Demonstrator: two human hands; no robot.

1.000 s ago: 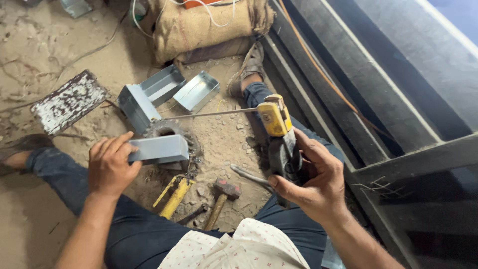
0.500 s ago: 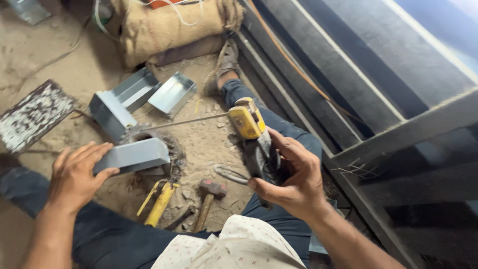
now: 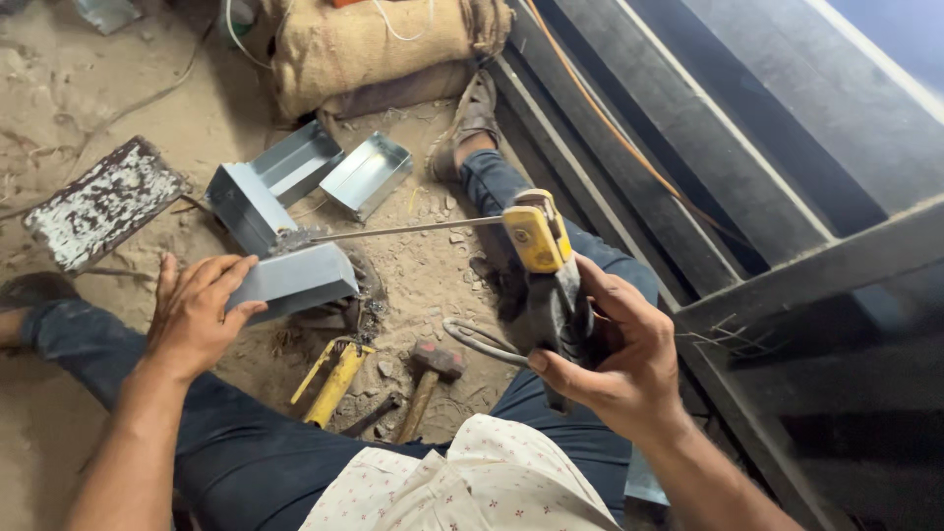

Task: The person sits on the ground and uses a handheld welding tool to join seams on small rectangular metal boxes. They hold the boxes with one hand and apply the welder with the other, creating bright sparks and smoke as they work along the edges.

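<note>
Two hands at work, seen from above, person seated on dirt floor w/ legs spread. Far left lies a paint-flecked dark board (image 3: 103,204). Left hand (image 3: 202,310) rests flat on a folded grey sheet-metal piece (image 3: 295,278), fingers spread and pressing its left end, thumb along the near edge; piece sits on the ground between the legs, over a scorched, slaggy spot. Just behind it, two open metal boxes (image 3: 295,177), and a burlap sack (image 3: 379,44) further back. Near the knees: yellow-handled tool (image 3: 334,379) and hammer (image 3: 431,374), untouched.

Mid-frame, a thin welding rod (image 3: 403,231) runs from the yellow electrode holder (image 3: 536,236), tip meeting the piece's top right corner area. Right hand (image 3: 615,359) is wrapped closed round the holder's dark grip, lever under the fingers.

Judgement: to do this well, keep left fingers well back from the rod tip, hold the piece firm so the seam doesn't shift, steady the right wrist on the thigh, keep rod angle low & tip gap short.
</note>
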